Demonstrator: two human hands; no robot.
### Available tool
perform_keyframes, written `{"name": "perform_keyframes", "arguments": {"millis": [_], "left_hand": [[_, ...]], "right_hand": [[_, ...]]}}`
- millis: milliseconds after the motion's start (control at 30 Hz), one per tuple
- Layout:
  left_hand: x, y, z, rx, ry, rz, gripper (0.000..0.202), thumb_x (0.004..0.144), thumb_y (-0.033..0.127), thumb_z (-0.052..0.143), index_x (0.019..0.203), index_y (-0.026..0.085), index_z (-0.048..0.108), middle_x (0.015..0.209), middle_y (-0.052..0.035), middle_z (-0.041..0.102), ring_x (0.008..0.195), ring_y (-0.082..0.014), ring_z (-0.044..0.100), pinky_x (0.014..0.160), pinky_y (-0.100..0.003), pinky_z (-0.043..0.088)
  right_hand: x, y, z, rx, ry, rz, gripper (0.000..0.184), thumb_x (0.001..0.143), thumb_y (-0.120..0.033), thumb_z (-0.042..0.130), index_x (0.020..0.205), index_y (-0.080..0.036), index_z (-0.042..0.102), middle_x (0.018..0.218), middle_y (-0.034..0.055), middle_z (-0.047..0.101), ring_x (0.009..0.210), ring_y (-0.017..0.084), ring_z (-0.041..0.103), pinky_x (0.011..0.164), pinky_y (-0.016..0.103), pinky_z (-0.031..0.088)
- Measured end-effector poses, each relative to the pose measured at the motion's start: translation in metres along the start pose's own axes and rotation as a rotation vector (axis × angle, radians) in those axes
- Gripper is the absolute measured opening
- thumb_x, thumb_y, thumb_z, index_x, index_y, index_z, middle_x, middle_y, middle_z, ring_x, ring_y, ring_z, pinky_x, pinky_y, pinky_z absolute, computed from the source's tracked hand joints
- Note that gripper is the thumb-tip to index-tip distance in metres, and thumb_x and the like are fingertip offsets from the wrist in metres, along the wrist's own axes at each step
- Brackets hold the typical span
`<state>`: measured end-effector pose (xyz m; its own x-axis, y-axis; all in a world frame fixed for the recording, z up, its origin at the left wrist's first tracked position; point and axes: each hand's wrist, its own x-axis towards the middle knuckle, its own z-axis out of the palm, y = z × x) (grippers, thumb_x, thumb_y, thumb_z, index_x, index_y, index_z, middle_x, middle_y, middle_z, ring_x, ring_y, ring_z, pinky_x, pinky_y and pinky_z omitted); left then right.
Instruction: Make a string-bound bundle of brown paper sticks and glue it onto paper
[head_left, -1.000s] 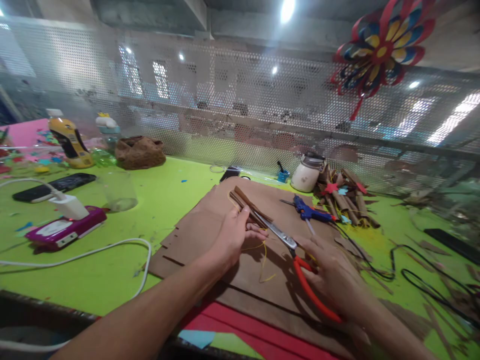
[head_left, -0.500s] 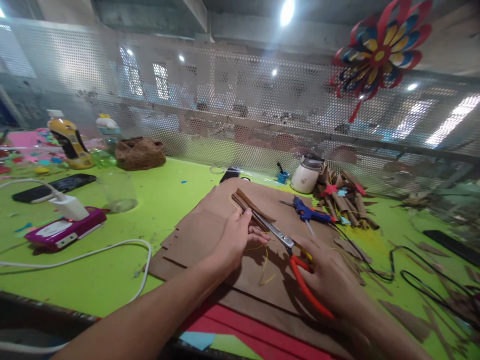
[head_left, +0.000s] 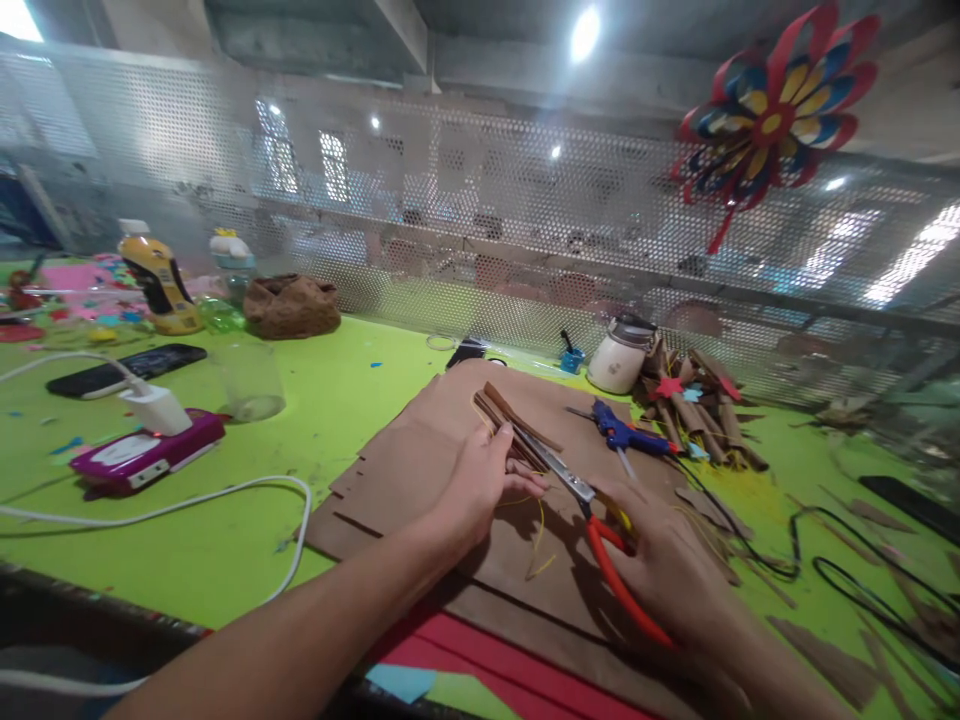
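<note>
My left hand [head_left: 480,480] is closed on a small bundle of brown paper strips [head_left: 491,405], thumb on top. A thin yellow string [head_left: 541,525] loops around the bundle and dangles below my fingers. In my right hand [head_left: 667,550] is a pair of scissors [head_left: 566,475] with orange-red handles. Their metal blades run along the bundle and touch or overlap it; whether they bite on anything is hard to make out. Beneath both hands lie sheets of brown paper [head_left: 405,450]. A blue glue gun [head_left: 622,430] rests on the paper, just beyond my right hand.
Rolled brown paper pieces [head_left: 697,410] are piled at the back right beside a white jar [head_left: 621,358]. A black cable [head_left: 750,555] curls on the right. To the left are a purple power strip [head_left: 150,450], a clear cup [head_left: 251,385], a phone [head_left: 127,368] and a bottle [head_left: 161,275].
The camera view has turned slightly, so everything sits a little further right. Both hands keep the same hold on the paper strips and the scissors.
</note>
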<state>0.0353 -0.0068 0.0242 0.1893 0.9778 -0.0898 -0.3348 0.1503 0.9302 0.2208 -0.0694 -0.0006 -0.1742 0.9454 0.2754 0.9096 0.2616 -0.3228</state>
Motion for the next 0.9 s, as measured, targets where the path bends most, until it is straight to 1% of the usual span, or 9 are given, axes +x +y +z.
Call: {"name": "perform_keyframes", "arguments": {"millis": [300, 467, 600, 700, 833, 900], "left_hand": [[-0.0032, -0.0037, 0.0024, 0.001, -0.011, 0.026, 0.007, 0.091, 0.023, 0.036, 0.093, 0.017, 0.039, 0.065, 0.0, 0.056, 0.048, -0.0122, 0.06, 0.045, -0.022, 0.05], [-0.0008, -0.0056, 0.0003, 0.02, -0.018, 0.019, 0.009, 0.091, 0.025, 0.038, 0.092, 0.016, 0.039, 0.063, -0.0005, 0.057, 0.048, -0.0133, 0.061, 0.045, -0.022, 0.05], [-0.0001, -0.0048, 0.0001, 0.026, -0.019, 0.015, 0.011, 0.091, 0.025, 0.037, 0.095, 0.015, 0.04, 0.063, -0.002, 0.058, 0.048, -0.014, 0.062, 0.045, -0.022, 0.05], [-0.0012, -0.004, 0.0007, 0.029, -0.019, 0.012, 0.012, 0.091, 0.025, 0.037, 0.096, 0.015, 0.04, 0.064, -0.0029, 0.06, 0.048, -0.0138, 0.062, 0.044, -0.022, 0.05], [-0.0035, -0.0042, 0.0013, 0.03, -0.023, 0.015, 0.013, 0.091, 0.026, 0.037, 0.098, 0.015, 0.041, 0.057, 0.0002, 0.056, 0.048, -0.0142, 0.062, 0.045, -0.022, 0.05], [-0.0039, -0.0046, 0.0014, 0.024, -0.022, 0.02, 0.012, 0.091, 0.025, 0.037, 0.097, 0.016, 0.042, 0.058, 0.0001, 0.057, 0.049, -0.0142, 0.062, 0.046, -0.022, 0.05]], "right_hand": [[-0.0004, -0.0018, 0.0014, 0.055, 0.022, 0.023, 0.037, 0.079, -0.028, 0.053, 0.116, -0.023, 0.055, 0.089, 0.0043, 0.065, 0.075, 0.02, 0.06, 0.068, 0.03, 0.045], [-0.0026, -0.0006, 0.0038, 0.022, 0.017, -0.008, 0.035, 0.08, -0.03, 0.054, 0.114, -0.024, 0.057, 0.089, 0.0041, 0.064, 0.076, 0.02, 0.059, 0.068, 0.03, 0.045], [-0.0046, -0.0024, 0.0045, -0.022, 0.046, -0.035, 0.035, 0.081, -0.029, 0.052, 0.115, -0.022, 0.057, 0.088, 0.0059, 0.063, 0.078, 0.021, 0.06, 0.067, 0.03, 0.044], [-0.0038, -0.0039, 0.0043, -0.035, 0.05, -0.023, 0.034, 0.081, -0.029, 0.052, 0.114, -0.023, 0.057, 0.085, 0.0052, 0.063, 0.077, 0.021, 0.059, 0.066, 0.03, 0.044], [-0.0004, -0.0058, 0.0032, -0.006, 0.029, 0.008, 0.036, 0.081, -0.029, 0.052, 0.116, -0.024, 0.053, 0.092, 0.005, 0.061, 0.077, 0.02, 0.059, 0.068, 0.031, 0.044], [0.001, -0.0065, 0.0026, 0.011, 0.02, 0.013, 0.036, 0.082, -0.029, 0.051, 0.117, -0.025, 0.053, 0.096, 0.005, 0.061, 0.079, 0.02, 0.059, 0.069, 0.031, 0.044]]}}
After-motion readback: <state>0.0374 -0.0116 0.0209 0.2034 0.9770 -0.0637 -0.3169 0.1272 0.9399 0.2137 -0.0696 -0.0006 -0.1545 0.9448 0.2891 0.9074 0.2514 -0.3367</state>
